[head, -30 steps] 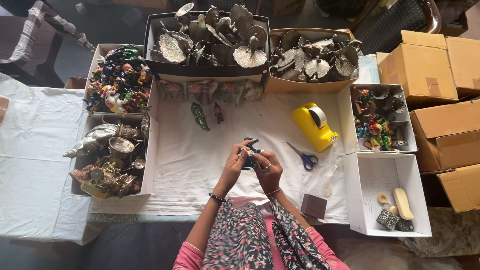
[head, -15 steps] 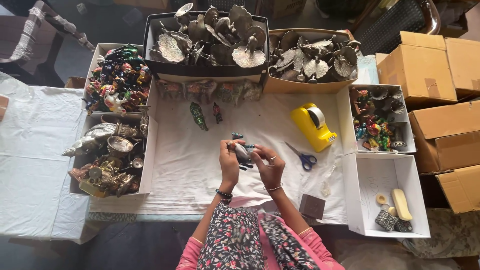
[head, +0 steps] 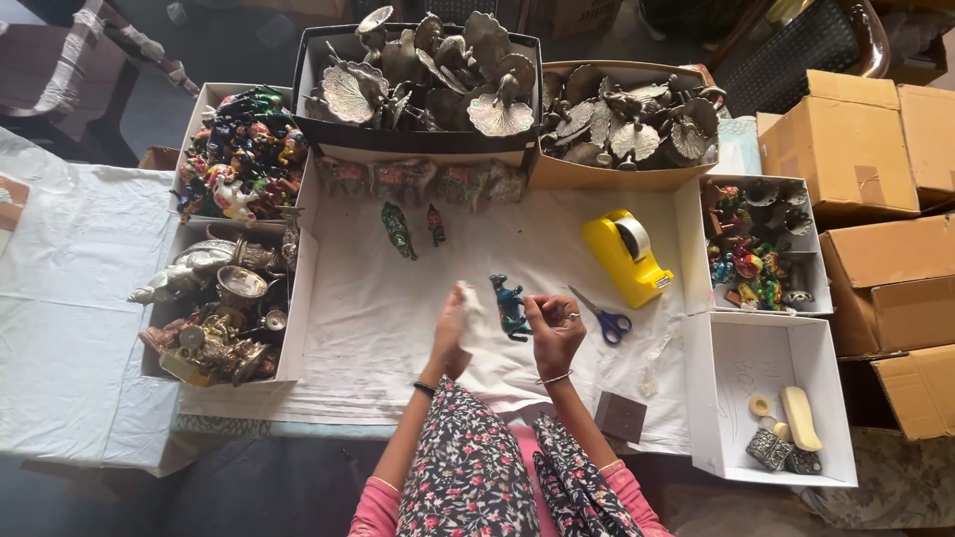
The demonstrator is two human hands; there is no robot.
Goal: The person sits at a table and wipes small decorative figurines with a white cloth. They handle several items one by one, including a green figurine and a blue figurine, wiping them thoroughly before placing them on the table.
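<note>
- Teal painted figurine [head: 510,306], one of them, sits pinched in the right hand [head: 553,328], above the white-clothed counter [head: 378,318].
- Left hand [head: 453,323] closes its grip on one pale scrap [head: 470,298]; what it is, I cannot tell.
- Two small figurines [head: 415,228] lie farther up the cloth.
- One yellow tape dispenser [head: 625,258], one pair of blue scissors [head: 602,318].
- Two trays of metal pieces [head: 517,89] sit heaped, too tangled to count.
</note>
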